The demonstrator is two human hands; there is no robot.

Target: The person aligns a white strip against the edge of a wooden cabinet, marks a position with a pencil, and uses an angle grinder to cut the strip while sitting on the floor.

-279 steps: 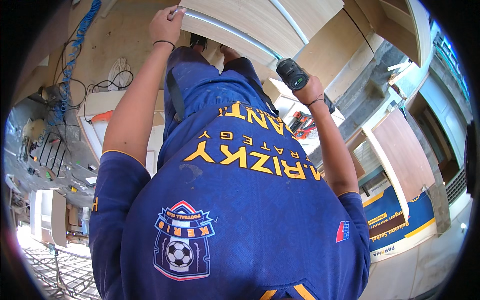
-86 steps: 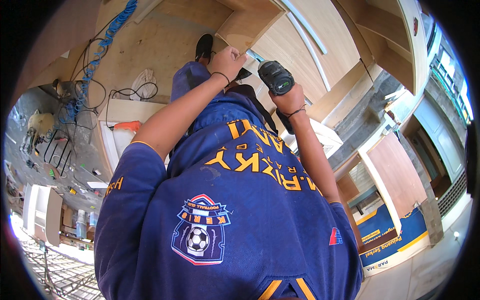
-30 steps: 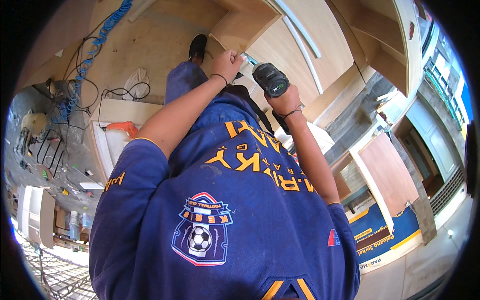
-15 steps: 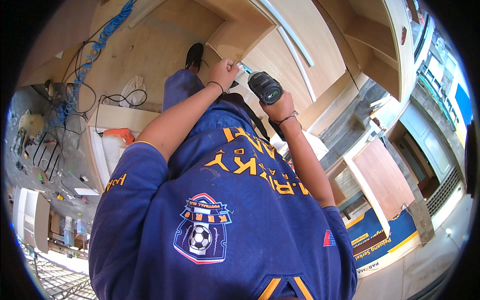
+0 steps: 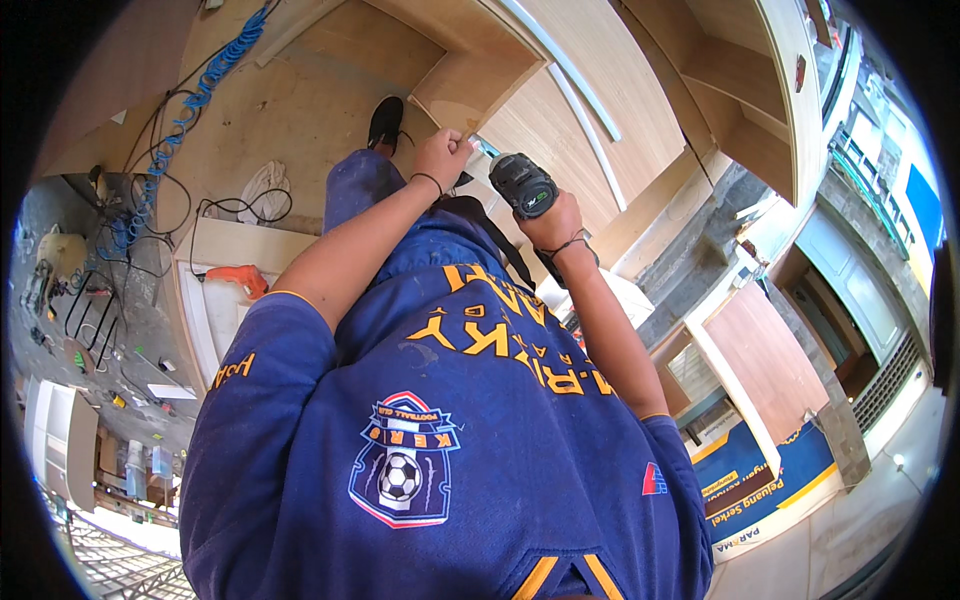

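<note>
A person's right hand (image 5: 553, 222) was wrapped closed around the handle of a black drill (image 5: 523, 185), held in front of the thighs, its nose pointing toward a corner of a wood panel (image 5: 640, 115). Just beside that nose, the left hand (image 5: 441, 158) had its fingers curled together; whether they pinched anything could not be told. Two pale strips (image 5: 592, 145) ran along the panel. To the left, an orange tool (image 5: 238, 276) showed at a box (image 5: 255, 240), near a white cloth (image 5: 270, 188).
</note>
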